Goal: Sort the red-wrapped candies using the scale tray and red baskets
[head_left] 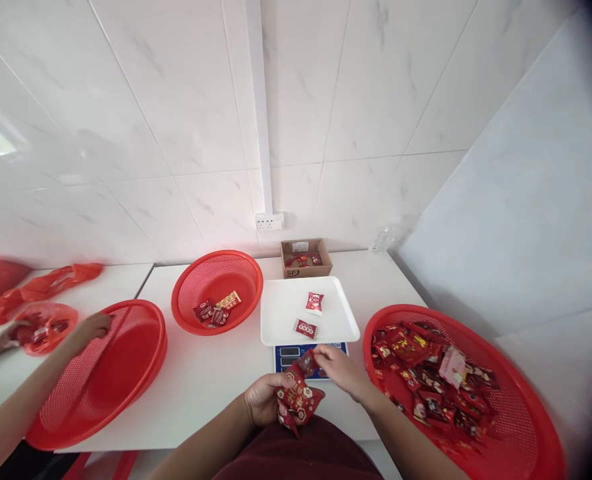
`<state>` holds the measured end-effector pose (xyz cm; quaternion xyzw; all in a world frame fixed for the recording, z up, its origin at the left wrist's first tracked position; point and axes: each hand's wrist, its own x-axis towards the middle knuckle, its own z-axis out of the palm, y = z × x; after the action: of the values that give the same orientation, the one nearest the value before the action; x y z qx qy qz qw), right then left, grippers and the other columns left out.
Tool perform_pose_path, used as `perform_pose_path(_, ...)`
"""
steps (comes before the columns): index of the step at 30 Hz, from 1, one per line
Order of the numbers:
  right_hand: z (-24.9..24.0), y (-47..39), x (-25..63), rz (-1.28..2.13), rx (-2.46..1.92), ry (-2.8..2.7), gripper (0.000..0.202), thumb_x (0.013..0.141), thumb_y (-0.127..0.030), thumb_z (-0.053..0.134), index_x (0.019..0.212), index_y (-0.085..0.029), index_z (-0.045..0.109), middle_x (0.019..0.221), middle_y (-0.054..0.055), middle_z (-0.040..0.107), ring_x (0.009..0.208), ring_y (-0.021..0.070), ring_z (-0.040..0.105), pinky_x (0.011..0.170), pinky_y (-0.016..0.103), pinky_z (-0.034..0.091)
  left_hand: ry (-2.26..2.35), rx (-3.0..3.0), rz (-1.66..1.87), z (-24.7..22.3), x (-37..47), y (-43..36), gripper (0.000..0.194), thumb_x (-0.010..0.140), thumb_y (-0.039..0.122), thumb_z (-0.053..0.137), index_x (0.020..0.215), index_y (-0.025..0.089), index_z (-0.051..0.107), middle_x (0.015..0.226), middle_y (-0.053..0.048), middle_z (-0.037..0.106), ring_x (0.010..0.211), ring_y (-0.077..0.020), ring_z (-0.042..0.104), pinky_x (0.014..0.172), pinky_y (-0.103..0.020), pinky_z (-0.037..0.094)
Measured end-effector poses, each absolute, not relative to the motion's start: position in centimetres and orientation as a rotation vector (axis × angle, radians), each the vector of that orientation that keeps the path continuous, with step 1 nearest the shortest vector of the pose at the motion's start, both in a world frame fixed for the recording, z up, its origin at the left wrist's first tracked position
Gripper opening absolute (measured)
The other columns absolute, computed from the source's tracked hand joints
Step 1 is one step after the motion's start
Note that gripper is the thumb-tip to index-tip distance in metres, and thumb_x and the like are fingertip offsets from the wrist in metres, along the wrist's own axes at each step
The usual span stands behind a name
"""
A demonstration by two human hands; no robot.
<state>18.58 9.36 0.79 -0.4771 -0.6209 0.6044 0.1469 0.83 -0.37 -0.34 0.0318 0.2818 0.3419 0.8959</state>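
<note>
My left hand (265,400) is closed around several red snack packets (296,399) with gold and white print, held low in front of my body. My right hand (340,368) pinches a small dark red packet (307,362) just above them, near the front of the scale. Behind my hands stands a digital scale with a blue panel (282,365) and a white tray (273,313). Two small wrapped snacks lie apart on the tray: a red and white one (315,303) and a dark red one (306,328).
A large red basket (536,400) full of red packets stands on the right. A smaller red basket (181,300) holds several packets. Behind the tray is a cardboard box (306,271). On the left, a co-worker's arms (61,363) reach over another red basket (159,347) and a red bag (49,327).
</note>
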Motion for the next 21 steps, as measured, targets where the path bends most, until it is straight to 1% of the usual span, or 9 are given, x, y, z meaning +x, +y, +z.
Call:
perform_pose_path(3,-0.2,11.2,19.1,1.805,-1.556,-1.393,0.01,0.074,-0.027,0.053,0.067,-0.022,0.058,0.071,0.002,0.067,0.068,0.0182,0.062,0.061,0.03,0.047,0.568,0.102,0.727,0.4,0.8,-0.4,0.057,0.073,0.023,0.058,0.128,0.014,0.045,0.103,-0.014,0.066,0.078,-0.0218,0.066,0.058,-0.029,0.051)
perform_pose_path(6,-0.3,12.7,19.2,1.874,-1.507,-1.064,0.008,0.073,-0.03,0.06,0.075,-0.022,0.059,0.081,0.003,0.068,0.072,0.0173,0.063,0.062,0.029,0.049,0.563,0.13,0.736,1.0,0.8,-0.5,0.057,0.073,0.022,0.058,0.128,0.015,0.045,0.104,-0.015,0.066,0.076,-0.0222,0.067,0.06,-0.032,0.053)
perform_pose_path(9,0.2,12.6,19.1,1.826,-1.543,-1.027,0.025,0.072,-0.033,0.065,0.095,-0.024,0.059,0.094,0.004,0.067,0.073,0.0182,0.064,0.061,0.03,0.05,0.622,0.114,0.756,1.3,0.9,-0.5,0.055,0.071,0.018,0.057,0.124,0.013,0.047,0.109,-0.017,0.064,0.076,-0.0224,0.067,0.06,-0.032,0.053)
perform_pose_path(10,0.4,12.1,19.0,1.812,-1.555,-1.082,0.031,0.072,-0.034,0.066,0.101,-0.025,0.058,0.096,0.004,0.067,0.074,0.0184,0.064,0.06,0.03,0.05,0.669,0.087,0.775,1.3,0.9,-0.5,0.054,0.07,0.016,0.057,0.123,0.012,0.047,0.108,-0.017,0.065,0.075,-0.0215,0.067,0.059,-0.032,0.053)
perform_pose_path(12,0.8,10.5,19.0,1.866,-1.502,-1.208,0.039,0.072,-0.037,0.067,0.108,-0.026,0.056,0.099,0.005,0.066,0.076,0.0187,0.063,0.062,0.03,0.05,0.809,-0.003,0.85,1.1,1.0,-0.2,0.051,0.069,0.013,0.055,0.12,0.01,0.048,0.098,-0.014,0.067,0.068,-0.0184,0.066,0.059,-0.03,0.052)
perform_pose_path(14,1.1,8.5,18.9,2.045,-1.377,-1.229,0.045,0.073,-0.042,0.067,0.114,-0.027,0.054,0.106,0.007,0.064,0.083,0.0192,0.064,0.067,0.032,0.051,0.955,-0.107,0.979,1.0,1.1,0.2,0.049,0.068,0.009,0.053,0.117,0.01,0.048,0.087,-0.011,0.069,0.063,-0.0166,0.064,0.06,-0.03,0.052)
perform_pose_path(17,1.4,5.6,18.2,2.383,-1.212,-0.997,0.056,0.074,-0.048,0.066,0.123,-0.031,0.045,0.117,0.008,0.059,0.09,0.0191,0.064,0.074,0.036,0.052,1.043,-0.156,1.186,1.1,1.6,1.1,0.046,0.068,0.005,0.051,0.113,0.013,0.048,0.079,-0.007,0.068,0.063,-0.016,0.064,0.064,-0.029,0.051)
perform_pose_path(19,1.6,4.4,17.5,2.514,-1.101,-0.818,0.057,0.073,-0.049,0.067,0.122,-0.032,0.043,0.112,0.006,0.061,0.086,0.0172,0.066,0.076,0.036,0.052,1.045,-0.091,1.248,1.5,2.2,1.6,0.044,0.068,0.005,0.053,0.111,0.015,0.049,0.077,-0.005,0.067,0.063,-0.0155,0.064,0.064,-0.028,0.05)
perform_pose_path(21,1.7,3.9,16.8,2.505,-1.037,-0.728,0.053,0.071,-0.047,0.069,0.115,-0.029,0.047,0.101,0.003,0.065,0.077,0.0141,0.066,0.076,0.034,0.051,1.063,0.03,1.246,2.2,3.1,1.9,0.043,0.068,0.008,0.058,0.109,0.018,0.05,0.077,-0.003,0.067,0.063,-0.0151,0.064,0.062,-0.027,0.05)
